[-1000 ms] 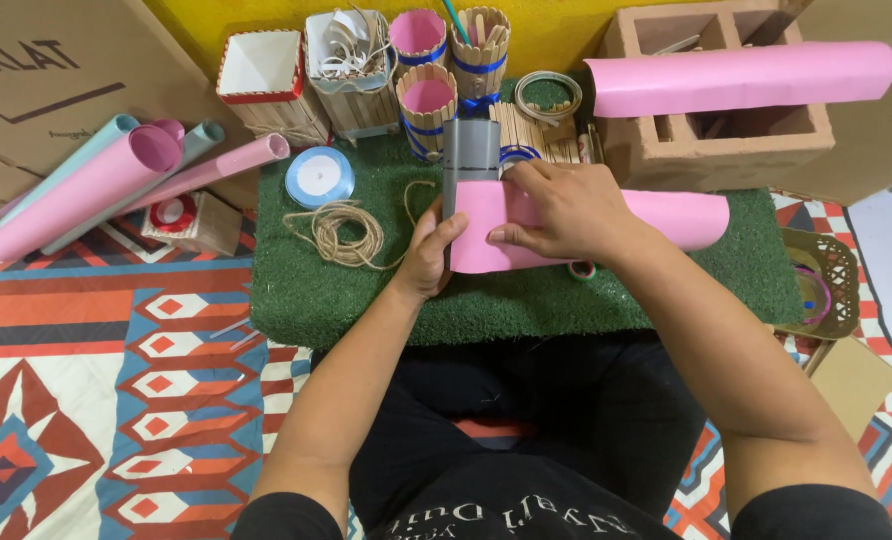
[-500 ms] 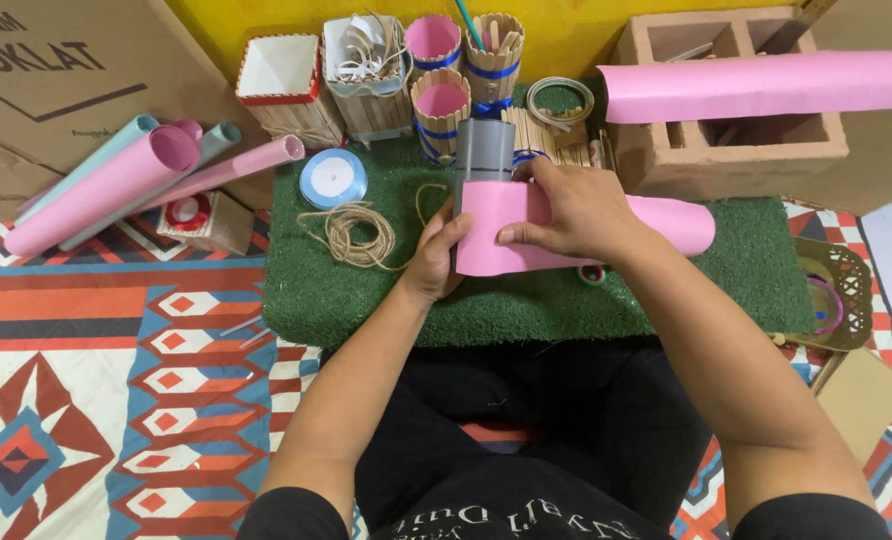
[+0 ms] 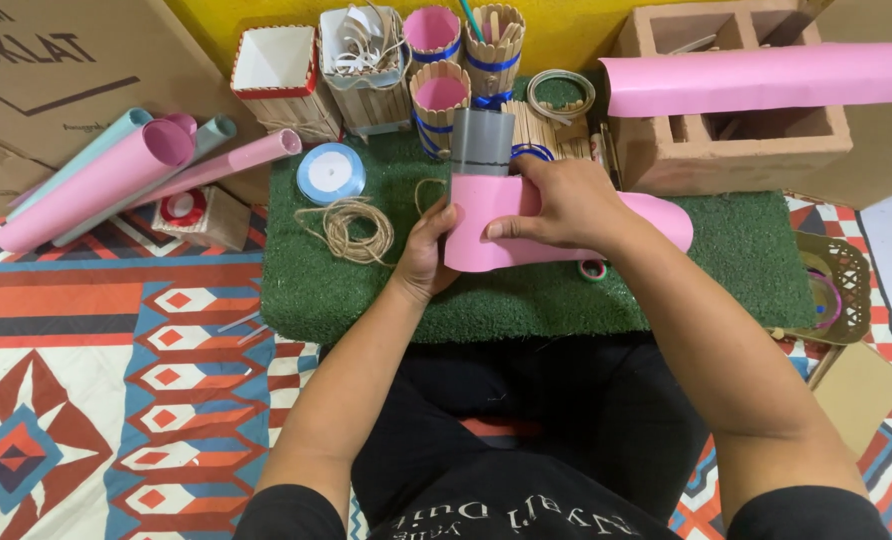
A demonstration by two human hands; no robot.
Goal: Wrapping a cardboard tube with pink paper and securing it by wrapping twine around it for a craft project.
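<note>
A patterned rug (image 3: 116,330) in orange, blue and cream covers the floor on the left, and a brown cardboard box (image 3: 56,70) stands at its far left edge. In the middle lies a green turf mat (image 3: 726,270), reaching from the person's lap to the yellow wall. At the far right sits a hollow brick block (image 3: 746,150) with a roll of pink paper (image 3: 756,75) lying across its top. On the left, several pink and pale blue paper rolls (image 3: 116,180) lean together, their near ends over the rug.

At the centre of the mat, both hands hold a pink paper sheet (image 3: 496,230) curled around a grey tube (image 3: 482,142) that stands upright, its top showing above the paper. The right hand (image 3: 566,205) lies flat over the paper, fingers pressed along it, while the paper's loose end runs out to the right on the turf. The left hand (image 3: 428,250) grips the left edge of the sheet, thumb on top and fingers curled beneath.

Along the far edge stand stick-covered holders (image 3: 441,95) with pink linings. A coil of twine (image 3: 351,225) lies just left of the left hand, and a spool of pale blue ribbon (image 3: 330,172) sits just beyond it. A small tape roll (image 3: 594,269) peeks out beneath the paper's near edge.
</note>
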